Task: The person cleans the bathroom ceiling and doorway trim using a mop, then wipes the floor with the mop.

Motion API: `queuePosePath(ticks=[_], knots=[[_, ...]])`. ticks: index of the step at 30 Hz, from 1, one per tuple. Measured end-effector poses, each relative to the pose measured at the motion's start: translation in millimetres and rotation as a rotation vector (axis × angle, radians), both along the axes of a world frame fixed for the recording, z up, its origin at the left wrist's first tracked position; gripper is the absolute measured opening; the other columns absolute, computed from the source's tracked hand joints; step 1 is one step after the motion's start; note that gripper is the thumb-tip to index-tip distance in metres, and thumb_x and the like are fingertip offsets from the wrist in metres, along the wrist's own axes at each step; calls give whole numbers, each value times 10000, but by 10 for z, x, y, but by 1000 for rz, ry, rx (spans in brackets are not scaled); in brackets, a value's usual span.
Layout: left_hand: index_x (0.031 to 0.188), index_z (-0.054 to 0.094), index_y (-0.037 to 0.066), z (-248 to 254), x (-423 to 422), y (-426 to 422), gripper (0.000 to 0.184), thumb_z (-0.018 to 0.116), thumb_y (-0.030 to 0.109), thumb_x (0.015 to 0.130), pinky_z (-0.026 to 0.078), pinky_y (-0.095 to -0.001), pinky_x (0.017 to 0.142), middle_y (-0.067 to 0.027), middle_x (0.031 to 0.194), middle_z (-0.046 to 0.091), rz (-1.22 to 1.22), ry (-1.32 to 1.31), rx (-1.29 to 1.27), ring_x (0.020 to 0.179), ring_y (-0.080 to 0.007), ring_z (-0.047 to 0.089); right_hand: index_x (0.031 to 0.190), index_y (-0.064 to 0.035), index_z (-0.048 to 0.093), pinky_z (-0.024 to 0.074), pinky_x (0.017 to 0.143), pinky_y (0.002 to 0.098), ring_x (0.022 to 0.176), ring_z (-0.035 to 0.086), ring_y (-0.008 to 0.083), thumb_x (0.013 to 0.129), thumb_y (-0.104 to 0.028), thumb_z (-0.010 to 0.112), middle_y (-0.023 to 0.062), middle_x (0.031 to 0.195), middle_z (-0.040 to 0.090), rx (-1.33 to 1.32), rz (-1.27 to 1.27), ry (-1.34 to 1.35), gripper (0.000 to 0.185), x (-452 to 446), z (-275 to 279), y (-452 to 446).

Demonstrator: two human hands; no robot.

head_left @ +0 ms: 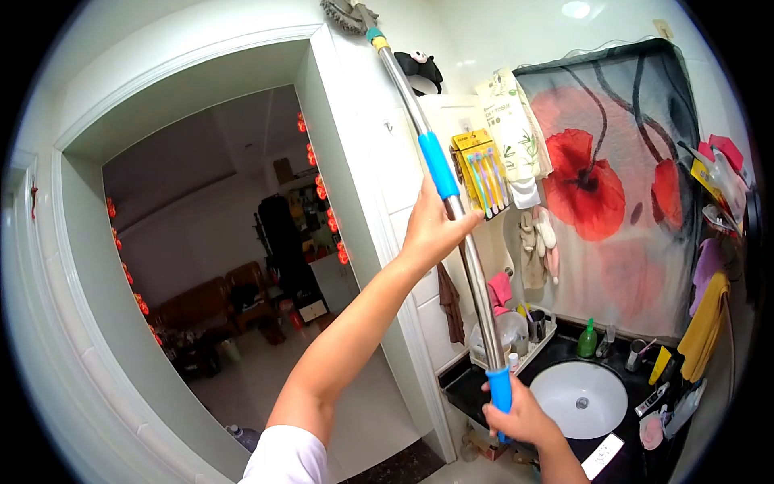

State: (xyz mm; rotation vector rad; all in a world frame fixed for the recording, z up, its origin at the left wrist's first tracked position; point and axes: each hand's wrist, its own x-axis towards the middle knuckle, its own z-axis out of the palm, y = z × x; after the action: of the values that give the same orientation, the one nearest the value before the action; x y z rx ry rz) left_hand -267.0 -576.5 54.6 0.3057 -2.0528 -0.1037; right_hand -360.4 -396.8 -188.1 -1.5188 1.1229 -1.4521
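A long metal mop pole point(477, 282) with blue grips slants from the top centre down to the lower right. My left hand point(433, 222) is wrapped round its upper part, just at the lower end of the upper blue grip. Lower down, my right hand point(520, 413) is closed round the blue grip at the pole's bottom end. The grey fluffy mop head point(348, 16) is raised against the white wall at the top, partly cut off by the frame edge. A yellow toothbrush pack point(484, 173) hangs behind the pole, close to my left hand.
A white sink point(579, 399) sits in a black counter point(463, 395) at the lower right, with a green bottle point(588, 339) behind it. A poppy-print cloth point(621, 202) covers the wall. On the left, a doorway point(322, 161) opens to a dark room.
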Motion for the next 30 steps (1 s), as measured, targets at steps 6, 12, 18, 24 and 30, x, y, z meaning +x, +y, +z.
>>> queuePosePath(ticks=[6, 12, 18, 24, 30], knots=[[1057, 396, 5, 174, 40, 1, 468, 715, 237, 805, 508, -294, 538, -95, 904, 529, -308, 307, 523, 678, -169, 610, 1124, -9, 466, 516, 539, 283, 544, 609, 119, 800, -115, 640, 46, 636, 594, 128, -22, 139, 383, 174, -456, 406], [923, 357, 41, -256, 240, 78, 336, 645, 194, 844, 498, -286, 456, -83, 774, 514, -204, 273, 439, 536, -158, 579, 1112, -6, 544, 495, 744, 395, 767, 637, 258, 759, -128, 619, 184, 814, 630, 139, -117, 192, 382, 275, -832, 624], [997, 322, 28, -837, 371, 112, 339, 606, 133, 843, 508, -343, 471, -118, 715, 570, -119, 206, 416, 547, -205, 626, 1030, -13, 580, 487, 687, 380, 721, 613, 251, 734, -128, 616, 179, 800, 625, 144, -174, 204, 319, 324, -2272, 257], [1116, 309, -22, -1831, 343, 131, 431, 593, 178, 861, 509, -384, 516, -149, 728, 614, 13, 165, 481, 576, -265, 650, 874, -7, 612, 465, 613, 373, 636, 559, 226, 717, -177, 658, 147, 686, 580, -25, -529, 479, 236, 377, -3398, 285], [1112, 313, -30, -2649, 356, 486, 437, 589, 218, 880, 506, -381, 523, -124, 669, 615, 100, 110, 603, 596, -270, 661, 855, -28, 633, 447, 558, 450, 634, 600, 369, 763, -264, 654, 188, 697, 625, 243, -398, 395, 254, 274, -4193, 629]])
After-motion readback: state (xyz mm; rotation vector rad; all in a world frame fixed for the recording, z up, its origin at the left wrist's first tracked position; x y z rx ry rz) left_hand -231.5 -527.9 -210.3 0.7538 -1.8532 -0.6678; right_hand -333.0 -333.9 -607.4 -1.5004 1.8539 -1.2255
